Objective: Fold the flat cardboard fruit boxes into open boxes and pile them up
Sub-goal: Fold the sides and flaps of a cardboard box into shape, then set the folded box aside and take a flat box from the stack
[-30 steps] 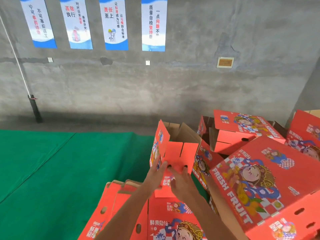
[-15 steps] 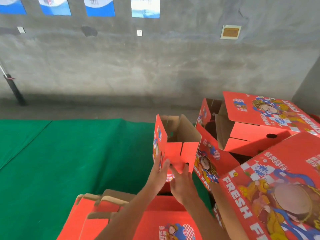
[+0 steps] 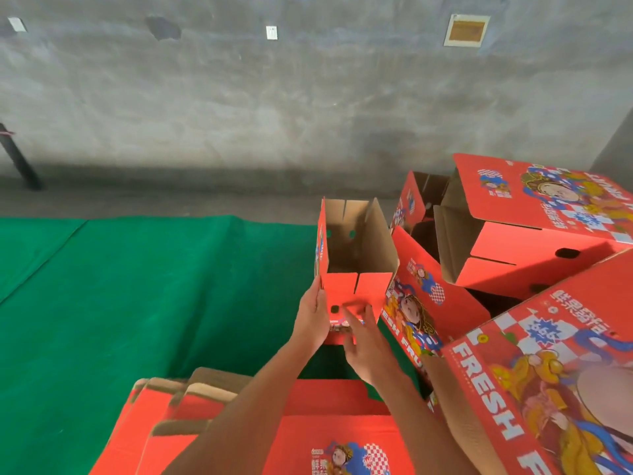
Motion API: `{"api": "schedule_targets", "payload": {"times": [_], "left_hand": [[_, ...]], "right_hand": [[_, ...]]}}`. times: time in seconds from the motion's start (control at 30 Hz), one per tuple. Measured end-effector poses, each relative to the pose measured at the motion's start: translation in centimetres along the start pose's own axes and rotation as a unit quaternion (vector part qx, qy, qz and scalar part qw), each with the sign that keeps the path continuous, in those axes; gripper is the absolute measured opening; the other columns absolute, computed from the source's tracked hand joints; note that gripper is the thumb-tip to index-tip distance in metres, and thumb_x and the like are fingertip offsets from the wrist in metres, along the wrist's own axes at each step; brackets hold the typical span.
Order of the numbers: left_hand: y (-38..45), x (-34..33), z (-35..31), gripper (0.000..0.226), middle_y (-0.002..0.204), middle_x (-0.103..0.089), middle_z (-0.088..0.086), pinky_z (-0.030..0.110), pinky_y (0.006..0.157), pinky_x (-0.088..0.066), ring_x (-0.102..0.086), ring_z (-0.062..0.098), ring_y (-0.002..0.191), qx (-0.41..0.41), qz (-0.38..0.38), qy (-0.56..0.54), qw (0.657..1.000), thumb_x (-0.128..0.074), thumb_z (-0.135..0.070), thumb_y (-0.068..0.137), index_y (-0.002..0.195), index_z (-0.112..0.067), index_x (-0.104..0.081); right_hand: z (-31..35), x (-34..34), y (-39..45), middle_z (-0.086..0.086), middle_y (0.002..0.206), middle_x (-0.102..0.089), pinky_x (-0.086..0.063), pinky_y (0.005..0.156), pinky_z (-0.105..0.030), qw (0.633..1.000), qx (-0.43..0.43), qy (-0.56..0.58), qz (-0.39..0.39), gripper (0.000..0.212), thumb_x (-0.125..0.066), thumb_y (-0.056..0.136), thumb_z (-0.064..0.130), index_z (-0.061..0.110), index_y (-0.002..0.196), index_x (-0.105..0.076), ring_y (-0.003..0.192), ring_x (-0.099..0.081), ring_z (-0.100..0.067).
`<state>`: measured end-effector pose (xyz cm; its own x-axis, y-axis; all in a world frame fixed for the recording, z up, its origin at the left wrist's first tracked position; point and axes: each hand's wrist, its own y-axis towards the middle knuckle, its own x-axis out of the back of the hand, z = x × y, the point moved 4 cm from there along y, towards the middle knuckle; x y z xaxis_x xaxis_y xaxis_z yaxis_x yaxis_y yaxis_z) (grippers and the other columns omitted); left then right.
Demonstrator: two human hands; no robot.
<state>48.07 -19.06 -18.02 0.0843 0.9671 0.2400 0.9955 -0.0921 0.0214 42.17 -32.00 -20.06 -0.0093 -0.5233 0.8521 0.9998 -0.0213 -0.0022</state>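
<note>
Nearest to me, the flat boxes (image 3: 239, 416) are lying in a stack at the bottom of the view, several layered edges showing, so a fair amount of folding is left. My forearms are reaching out over that stack.

Just past it I am holding the box (image 3: 356, 255) I am working on, raised above the green mat (image 3: 137, 303). It is already opened into a tube, with the brown inside showing and the far end open. My left hand (image 3: 310, 315) is gripping its near left corner, thumb along the edge and fingers wrapped behind. My right hand (image 3: 364, 341) is at the near end flaps, fingers (image 3: 352, 315) mostly straight and pressing on the red flap beside a round hole; that patch is blurred, so I cannot tell whether anything is pinched. I am judging that the bottom flaps are being tucked closed, and this box is not yet finished.

To the right and farther out, the pile (image 3: 534, 234) of done boxes is building: at least four lie tumbled against one another at odd angles, some on their sides with open mouths showing. The pile is loose rather than squared up.

Beyond that are the concrete floor and the grey wall (image 3: 308, 97).
</note>
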Motion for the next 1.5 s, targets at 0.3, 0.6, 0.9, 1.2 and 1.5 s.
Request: {"api": "schedule_targets", "payload": {"times": [0.3,0.6,0.9,1.2,1.5], "left_hand": [[-8.5,4.9,-1.8,0.052,0.156,-0.041,-0.004,0.016,0.111,-0.021,-0.035,0.010,0.144,-0.079,0.036,0.196,0.977,-0.048,-0.033,0.107,0.156,-0.030,-0.034],[-25.6,11.3,-1.3,0.051,0.153,-0.046,0.007,0.043,0.120,-0.027,-0.037,0.026,0.145,-0.089,0.026,0.326,0.941,-0.051,-0.025,0.104,0.153,-0.016,-0.041],[-37.3,14.3,1.6,0.066,0.164,-0.028,0.013,0.052,0.126,0.000,-0.012,0.031,0.156,0.020,-0.120,0.456,0.882,-0.055,-0.052,0.097,0.150,-0.014,-0.043],[-39.8,17.9,0.0,0.053,0.120,-0.062,0.010,0.042,0.104,-0.038,-0.054,0.037,0.120,0.076,-0.264,0.154,0.949,-0.078,-0.015,0.085,0.130,0.000,-0.056],[-37.8,24.2,-4.9,0.042,0.106,-0.071,0.006,0.042,0.094,-0.052,-0.066,0.027,0.100,0.092,-0.258,0.107,0.956,-0.083,-0.033,0.083,0.119,-0.014,-0.071]], "right_hand": [[4.0,3.0,-7.7,0.002,0.159,-0.044,-0.029,0.122,-0.032,0.989,0.007,0.090,-0.114,0.050,-0.049,0.105,0.018,0.025,0.154,-0.046,0.150,-0.034,-0.013],[4.4,1.8,-22.2,-0.003,0.159,-0.044,-0.026,0.124,-0.035,0.993,-0.046,0.076,-0.075,0.053,-0.054,0.103,0.023,0.018,0.155,-0.045,0.149,-0.036,-0.019],[-0.1,-0.9,-32.8,-0.003,0.165,-0.032,-0.025,0.125,-0.043,0.983,-0.159,0.015,-0.088,0.060,-0.056,0.101,0.048,0.017,0.151,-0.047,0.153,-0.027,-0.024],[-0.6,-0.3,-35.0,-0.008,0.146,-0.056,-0.045,0.111,-0.052,0.949,-0.238,0.149,-0.146,0.074,-0.069,0.089,0.058,0.015,0.146,-0.049,0.135,-0.052,-0.031],[3.9,7.3,-32.6,0.006,0.111,-0.076,-0.059,0.061,-0.020,0.919,-0.132,0.348,-0.127,0.043,-0.063,0.100,0.040,0.031,0.142,-0.057,0.083,-0.077,-0.011]]}}
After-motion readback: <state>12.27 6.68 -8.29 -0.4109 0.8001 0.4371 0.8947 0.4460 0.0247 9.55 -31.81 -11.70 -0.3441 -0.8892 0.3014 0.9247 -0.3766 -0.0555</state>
